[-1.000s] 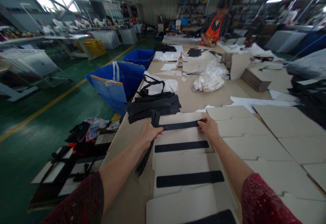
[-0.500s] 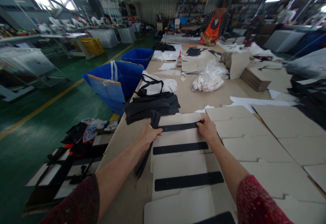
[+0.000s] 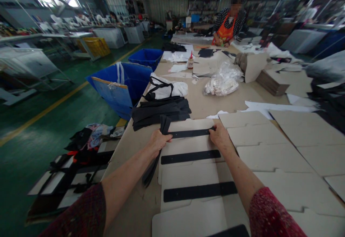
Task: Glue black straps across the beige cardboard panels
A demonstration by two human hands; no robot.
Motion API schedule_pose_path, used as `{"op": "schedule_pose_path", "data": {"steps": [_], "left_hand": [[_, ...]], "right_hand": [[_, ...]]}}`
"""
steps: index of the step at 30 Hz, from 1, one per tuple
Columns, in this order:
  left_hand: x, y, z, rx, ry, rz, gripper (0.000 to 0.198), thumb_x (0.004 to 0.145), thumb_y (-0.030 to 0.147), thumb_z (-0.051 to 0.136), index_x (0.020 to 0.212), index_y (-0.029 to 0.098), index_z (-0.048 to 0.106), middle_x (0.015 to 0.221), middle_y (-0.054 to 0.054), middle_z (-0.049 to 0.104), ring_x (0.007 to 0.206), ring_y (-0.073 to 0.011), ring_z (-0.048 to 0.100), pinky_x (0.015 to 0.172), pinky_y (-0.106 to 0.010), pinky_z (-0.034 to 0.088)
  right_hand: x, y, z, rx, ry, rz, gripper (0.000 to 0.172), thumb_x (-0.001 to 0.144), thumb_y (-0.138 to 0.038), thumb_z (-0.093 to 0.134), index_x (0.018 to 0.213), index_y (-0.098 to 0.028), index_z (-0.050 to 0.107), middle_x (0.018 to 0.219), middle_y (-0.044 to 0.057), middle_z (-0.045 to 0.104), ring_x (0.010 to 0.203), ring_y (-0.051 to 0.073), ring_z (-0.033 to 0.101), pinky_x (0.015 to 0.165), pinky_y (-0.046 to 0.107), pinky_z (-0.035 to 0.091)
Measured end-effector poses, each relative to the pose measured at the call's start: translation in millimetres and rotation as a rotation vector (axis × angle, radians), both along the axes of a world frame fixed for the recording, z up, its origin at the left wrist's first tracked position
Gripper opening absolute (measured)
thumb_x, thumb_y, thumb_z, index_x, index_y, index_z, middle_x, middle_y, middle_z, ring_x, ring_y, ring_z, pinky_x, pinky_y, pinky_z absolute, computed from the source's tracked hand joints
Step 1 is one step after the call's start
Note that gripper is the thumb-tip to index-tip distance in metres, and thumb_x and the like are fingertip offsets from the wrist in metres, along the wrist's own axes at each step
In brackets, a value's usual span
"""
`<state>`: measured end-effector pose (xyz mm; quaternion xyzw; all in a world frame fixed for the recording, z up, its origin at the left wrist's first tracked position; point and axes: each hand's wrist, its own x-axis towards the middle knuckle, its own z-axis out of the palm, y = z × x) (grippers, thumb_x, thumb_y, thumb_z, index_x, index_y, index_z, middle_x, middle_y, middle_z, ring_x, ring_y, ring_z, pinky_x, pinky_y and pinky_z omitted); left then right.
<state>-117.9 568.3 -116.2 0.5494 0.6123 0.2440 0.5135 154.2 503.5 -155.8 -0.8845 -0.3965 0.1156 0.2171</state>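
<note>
A black strip (image 3: 190,133) lies across the far cardboard panel (image 3: 188,144). My left hand (image 3: 158,140) is closed on a bunch of black strips (image 3: 155,159) that stick up past my fingers and hang down over the table edge, and it rests on the strip's left end. My right hand (image 3: 220,137) presses on the strip's right end, fingers bent. Nearer me, two more overlapping panels each carry a black strip (image 3: 191,156), (image 3: 199,191).
A pile of black fabric (image 3: 161,112) and a white bag (image 3: 168,89) lie just beyond the panels. Cut cardboard sheets (image 3: 283,147) cover the table's right. Blue bins (image 3: 121,86) stand left of the table. A person in an orange apron (image 3: 228,26) works at the far end.
My hands have stayed on the strip's two ends; only the view has shifted slightly.
</note>
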Motion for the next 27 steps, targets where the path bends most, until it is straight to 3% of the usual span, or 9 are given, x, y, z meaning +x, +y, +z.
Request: {"op": "schedule_pose_path", "data": {"steps": [9,13,18,22,27], "left_hand": [[3.4,-1.2,7.3,-0.032,0.008,0.013,0.029,0.076,0.021,0.070,0.103,0.012,0.068,0.064,-0.004,0.069,0.058,-0.0162,0.065,0.042,-0.020,0.031],[1.6,-0.5,11.6,-0.003,0.028,0.012,0.021,0.079,0.026,0.069,0.096,0.014,0.070,0.080,-0.006,0.073,0.065,-0.0163,0.069,0.042,-0.020,0.034],[3.8,-0.3,15.5,0.062,0.118,0.044,0.013,0.077,0.021,0.071,0.087,0.013,0.072,0.073,-0.005,0.071,0.061,-0.0149,0.066,0.048,-0.020,0.040],[6.8,4.2,6.7,0.098,0.185,0.072,0.009,0.076,0.021,0.072,0.080,0.013,0.071,0.067,-0.005,0.069,0.059,-0.0164,0.065,0.051,-0.022,0.042],[11.0,15.8,-9.5,0.104,0.248,0.108,0.016,0.077,0.025,0.073,0.089,0.014,0.071,0.074,-0.006,0.072,0.064,-0.0179,0.069,0.054,-0.022,0.047]], "right_hand": [[3.3,2.5,-7.0,0.063,-0.034,0.022,0.027,0.083,-0.025,0.064,0.108,-0.015,0.066,0.107,0.015,0.069,0.103,0.027,0.066,0.093,0.035,0.049],[6.3,3.4,-8.8,0.092,-0.041,0.018,0.036,0.081,-0.023,0.066,0.114,-0.009,0.064,0.115,0.019,0.066,0.107,0.027,0.064,0.095,0.035,0.047],[8.8,2.9,-14.8,0.117,-0.060,0.030,0.032,0.081,-0.022,0.065,0.111,-0.011,0.066,0.111,0.017,0.067,0.105,0.026,0.062,0.096,0.035,0.046],[9.6,2.4,-17.5,0.115,-0.072,0.036,0.031,0.081,-0.023,0.065,0.109,-0.011,0.066,0.110,0.017,0.066,0.104,0.026,0.062,0.094,0.035,0.047],[8.7,1.5,-15.5,0.084,-0.071,0.016,0.032,0.082,-0.025,0.066,0.111,-0.012,0.065,0.112,0.019,0.065,0.099,0.026,0.063,0.090,0.036,0.048]]}}
